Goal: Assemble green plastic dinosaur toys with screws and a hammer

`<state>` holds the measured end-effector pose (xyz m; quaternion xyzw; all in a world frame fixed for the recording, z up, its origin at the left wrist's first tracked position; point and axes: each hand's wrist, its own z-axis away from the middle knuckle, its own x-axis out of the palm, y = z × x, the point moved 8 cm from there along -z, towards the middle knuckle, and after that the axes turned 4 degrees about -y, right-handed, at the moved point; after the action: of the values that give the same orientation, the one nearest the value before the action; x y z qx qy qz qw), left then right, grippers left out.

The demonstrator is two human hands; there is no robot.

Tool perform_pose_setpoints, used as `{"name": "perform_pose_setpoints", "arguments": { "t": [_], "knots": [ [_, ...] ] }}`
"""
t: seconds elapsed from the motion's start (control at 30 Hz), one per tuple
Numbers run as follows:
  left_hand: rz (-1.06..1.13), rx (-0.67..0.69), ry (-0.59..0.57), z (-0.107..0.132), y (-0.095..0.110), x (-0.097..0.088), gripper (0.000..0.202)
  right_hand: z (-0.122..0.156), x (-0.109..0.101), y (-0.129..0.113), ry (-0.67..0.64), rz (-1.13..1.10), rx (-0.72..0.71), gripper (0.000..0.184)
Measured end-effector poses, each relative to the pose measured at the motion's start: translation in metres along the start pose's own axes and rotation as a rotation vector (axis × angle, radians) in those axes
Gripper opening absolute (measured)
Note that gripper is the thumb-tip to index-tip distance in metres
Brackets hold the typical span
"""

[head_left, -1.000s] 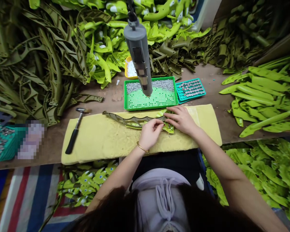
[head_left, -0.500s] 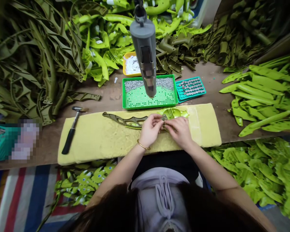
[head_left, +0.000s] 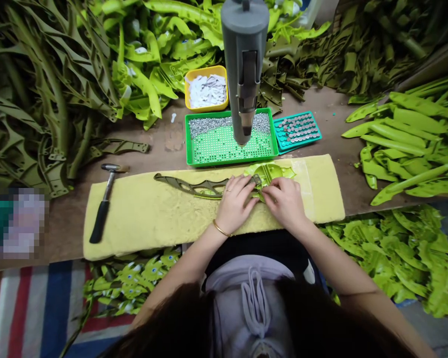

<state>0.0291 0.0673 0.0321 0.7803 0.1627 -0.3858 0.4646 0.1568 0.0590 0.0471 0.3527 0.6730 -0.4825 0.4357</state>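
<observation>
A long, curved plastic piece lies on the yellow towel: a dark olive frame [head_left: 194, 189] with openings, set on a lime-green shell [head_left: 276, 171] that shows at the right end. My left hand [head_left: 237, 204] grips it near the middle, fingers laid over the top and thumb at the near edge. Beside it, my right hand [head_left: 286, 205] is closed in a pinch at the near edge of the green shell. What sits between those fingertips is hidden. Above the work hangs a grey electric screwdriver [head_left: 244, 74], its tip over the green screw tray [head_left: 231, 161].
A hammer [head_left: 106, 204] lies on the left of the towel [head_left: 134, 219]. Behind are a yellow tub [head_left: 207, 107] of white pieces and a teal tray [head_left: 300, 144] of small round parts. Olive parts [head_left: 33, 99] and lime-green parts [head_left: 406, 134] are heaped around.
My left fingers have spread from a pinch to lie over the olive frame. My right hand has shifted slightly right, away from the left fingertips. The view has also shifted slightly.
</observation>
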Motion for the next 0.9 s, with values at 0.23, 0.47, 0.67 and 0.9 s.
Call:
{"name": "perform_pose_setpoints", "arguments": {
  "t": [0.23,0.47,0.67,0.9],
  "knots": [
    [-0.075,0.062,0.049,0.004,0.006,0.000,0.026,-0.008,-0.003,-0.013,-0.083,0.172,-0.027,0.018],
    [-0.216,0.106,-0.054,0.006,0.009,0.010,0.025,-0.006,0.000,-0.007,-0.122,0.181,-0.008,0.021],
    [-0.331,0.145,-0.123,0.007,0.025,0.019,0.027,0.010,-0.001,0.025,-0.222,-0.556,0.194,0.019],
    [-0.233,0.116,-0.067,-0.012,0.030,0.015,0.023,0.008,0.012,0.047,-0.215,-1.064,0.386,0.026]
  ]
}}
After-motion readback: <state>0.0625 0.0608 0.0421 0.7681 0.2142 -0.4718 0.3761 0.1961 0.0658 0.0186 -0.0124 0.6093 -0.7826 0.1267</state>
